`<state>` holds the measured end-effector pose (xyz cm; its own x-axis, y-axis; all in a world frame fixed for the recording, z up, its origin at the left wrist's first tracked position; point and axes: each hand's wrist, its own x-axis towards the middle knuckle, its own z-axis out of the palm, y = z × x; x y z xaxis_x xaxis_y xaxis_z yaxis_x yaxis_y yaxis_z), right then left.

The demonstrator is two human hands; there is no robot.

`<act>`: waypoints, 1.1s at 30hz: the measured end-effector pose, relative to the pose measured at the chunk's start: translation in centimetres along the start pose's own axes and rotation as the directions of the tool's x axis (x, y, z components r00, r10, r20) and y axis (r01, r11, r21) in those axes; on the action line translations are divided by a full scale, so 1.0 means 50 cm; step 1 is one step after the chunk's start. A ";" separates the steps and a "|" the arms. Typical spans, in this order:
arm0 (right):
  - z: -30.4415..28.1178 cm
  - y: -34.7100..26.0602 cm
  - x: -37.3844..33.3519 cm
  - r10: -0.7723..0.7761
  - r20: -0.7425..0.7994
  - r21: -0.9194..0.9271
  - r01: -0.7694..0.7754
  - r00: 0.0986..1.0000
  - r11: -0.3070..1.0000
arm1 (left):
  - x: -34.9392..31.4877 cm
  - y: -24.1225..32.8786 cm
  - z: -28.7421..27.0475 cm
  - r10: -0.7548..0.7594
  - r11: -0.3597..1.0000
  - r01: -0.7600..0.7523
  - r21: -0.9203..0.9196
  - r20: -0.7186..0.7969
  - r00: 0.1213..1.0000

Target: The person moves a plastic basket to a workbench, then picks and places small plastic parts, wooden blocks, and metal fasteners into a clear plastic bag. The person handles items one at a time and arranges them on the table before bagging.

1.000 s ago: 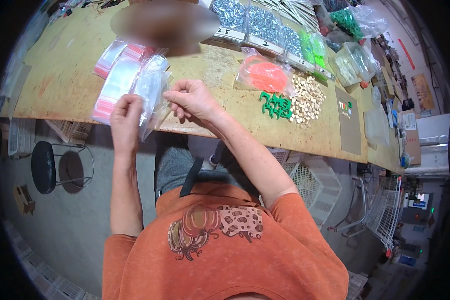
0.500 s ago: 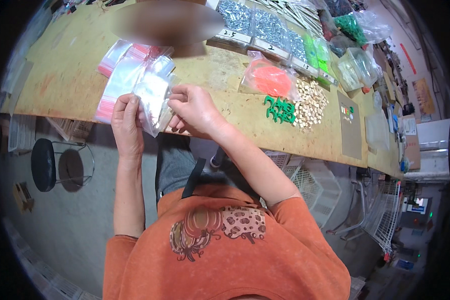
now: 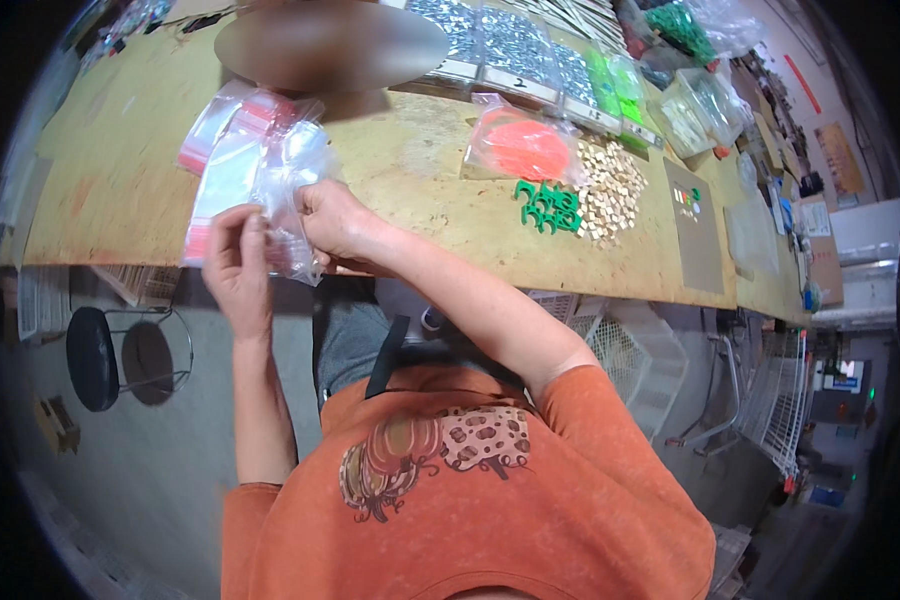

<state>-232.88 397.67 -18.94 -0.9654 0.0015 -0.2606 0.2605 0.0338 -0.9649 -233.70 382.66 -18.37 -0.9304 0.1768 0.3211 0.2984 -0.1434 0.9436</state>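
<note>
My left hand (image 3: 238,268) is closed, its thumb and fingers pinching the edge of a clear plastic bag (image 3: 292,258) at the table's front edge. On the bag's other side, my right hand (image 3: 338,225) is curled with its fingers against the plastic. Its fingertips are partly hidden, and I cannot tell whether a small item is also in them. Under and beyond the held bag lie several flat clear zip bags (image 3: 232,172) with red strips, overlapping one another.
Right of my hands lie green curved plastic pieces (image 3: 548,208), small wooden blocks (image 3: 612,190) and a bag of orange pieces (image 3: 525,148). Bins of metal hardware (image 3: 520,58) line the back. A brown board (image 3: 695,225) bears small parts. A black stool (image 3: 92,358) stands at left below the table.
My right hand has closed and turned knuckles-up against the bag. Its fingers were more spread before. My left hand keeps its pinch. The whole view has shifted slightly.
</note>
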 end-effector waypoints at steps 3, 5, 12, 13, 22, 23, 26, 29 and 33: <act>-0.017 -0.020 -0.012 -0.040 -0.051 -0.052 0.037 0.998 0.998 | 0.053 0.003 -0.055 0.424 0.686 -0.354 0.636 0.046 0.905; -0.001 -0.011 -0.002 0.020 -0.126 -0.020 -0.022 0.992 1.000 | 0.094 -0.022 -0.116 0.383 0.444 -0.310 0.840 0.135 0.914; -0.013 0.049 -0.033 -0.487 -0.351 -0.473 0.298 0.799 0.829 | 0.083 -0.020 -0.107 0.035 0.570 -0.245 0.784 0.276 0.961; -0.017 0.055 -0.041 -0.495 -0.360 -0.481 0.297 0.790 0.825 | 0.080 -0.016 -0.096 0.010 0.561 -0.235 0.793 0.278 0.961; -0.003 0.049 -0.076 -0.514 -0.348 -0.408 0.367 0.784 0.836 | 0.035 -0.049 -0.105 0.187 0.782 -0.181 0.596 0.053 0.981; -0.004 0.051 -0.078 -0.523 -0.333 -0.402 0.383 0.785 0.832 | 0.030 -0.055 -0.112 0.226 0.803 -0.196 0.563 0.016 0.974; -0.004 0.029 -0.089 -0.531 -0.272 -0.334 0.438 0.803 0.834 | 0.033 -0.062 -0.129 0.353 0.785 -0.238 0.571 -0.098 0.931; 0.018 0.034 -0.055 -0.636 -0.245 -0.370 0.535 0.732 0.759 | 0.055 -0.069 -0.157 0.362 0.819 -0.199 0.539 -0.217 0.906; 0.037 0.037 0.001 -0.726 -0.186 -0.407 0.621 0.662 0.670 | 0.118 -0.098 -0.252 0.350 0.783 -0.111 0.611 -0.286 0.892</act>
<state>-232.42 395.86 -20.79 -0.8294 0.1626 0.5345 -0.4280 0.4301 -0.7949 -243.35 372.16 -22.11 -0.7866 -0.1711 0.5933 0.4671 0.4634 0.7530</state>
